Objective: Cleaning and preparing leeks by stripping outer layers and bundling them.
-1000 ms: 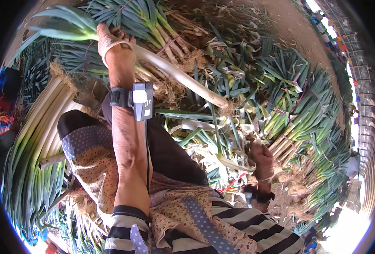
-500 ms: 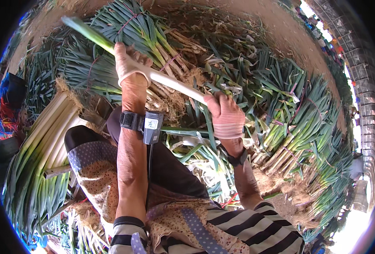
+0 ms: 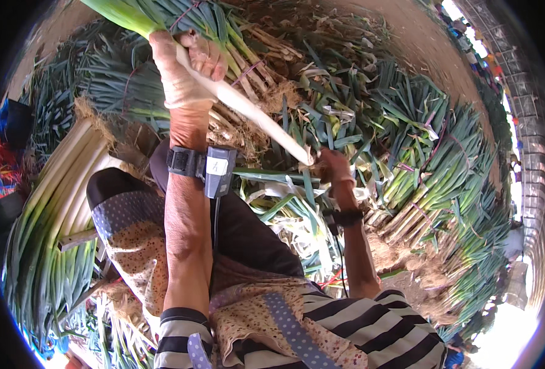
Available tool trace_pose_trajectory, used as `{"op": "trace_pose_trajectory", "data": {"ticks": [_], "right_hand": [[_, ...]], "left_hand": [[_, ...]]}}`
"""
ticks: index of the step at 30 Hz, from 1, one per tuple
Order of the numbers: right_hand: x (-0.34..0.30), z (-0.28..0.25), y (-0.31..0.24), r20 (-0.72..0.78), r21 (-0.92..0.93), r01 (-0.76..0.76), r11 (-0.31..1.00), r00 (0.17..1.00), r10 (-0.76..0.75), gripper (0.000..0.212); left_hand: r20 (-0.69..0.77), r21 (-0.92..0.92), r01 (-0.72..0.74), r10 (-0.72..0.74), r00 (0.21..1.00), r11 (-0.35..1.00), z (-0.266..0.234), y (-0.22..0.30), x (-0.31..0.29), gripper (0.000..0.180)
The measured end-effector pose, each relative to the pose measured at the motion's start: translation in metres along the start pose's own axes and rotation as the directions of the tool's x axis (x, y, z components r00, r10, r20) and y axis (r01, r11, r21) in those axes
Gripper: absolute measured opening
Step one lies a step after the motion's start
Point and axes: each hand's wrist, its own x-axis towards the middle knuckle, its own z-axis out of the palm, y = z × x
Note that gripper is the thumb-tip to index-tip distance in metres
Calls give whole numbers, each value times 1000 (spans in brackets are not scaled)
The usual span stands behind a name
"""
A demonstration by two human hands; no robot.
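Note:
A thick green onion [image 3: 257, 115] slants across the upper middle, its green leaves up at the left and its pale root end down at the right. My left hand [image 3: 189, 69], in a light fingerless covering, is closed round its white stalk just below the leaves. Beside the root end, my right hand [image 3: 335, 167] has its fingers bunched; it seems apart from the stalk. Shade and the hand itself hide what those fingers hold, if anything. Behind my left hand lies a tied bundle of green onions [image 3: 241, 52] with roots showing.
Cleaned, white-stalked green onions [image 3: 54, 190] are stacked at the left on a wooden support [image 3: 77, 240]. More tied bundles [image 3: 432, 178] fill the right side. Loose leaves and peelings [image 3: 294, 227] lie between my legs and the right pile. A dark container [image 3: 17, 126] stands far left.
My left hand has moved up and slightly left with the green onion. My right hand has come off the lower stalk and now sits beside the root end.

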Motion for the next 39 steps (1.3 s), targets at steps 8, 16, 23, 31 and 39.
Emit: {"op": "trace_pose_trajectory", "data": {"ticks": [8,16,23,31,39], "right_hand": [[-80,71,-61,255,-601,773,-200,-52,-966,62],[-48,89,-13,167,-788,615,-36,156,-974,54],[-73,-40,113,-17,-988,9,153,986,-167,38],[-135,-68,2,-83,-478,591,650,706,-703,38],[-118,9,-64,557,-719,695,4,580,-594,32]], "left_hand": [[-104,69,39,-32,994,997,0,-16,-4,51],[-426,135,224,-148,893,965,6,-38,-21,53],[-106,35,73,-69,992,997,-2,-4,2,48],[-100,-30,50,-53,994,998,-1,10,-3,49],[5,-86,113,-113,994,990,-15,5,4,48]]}}
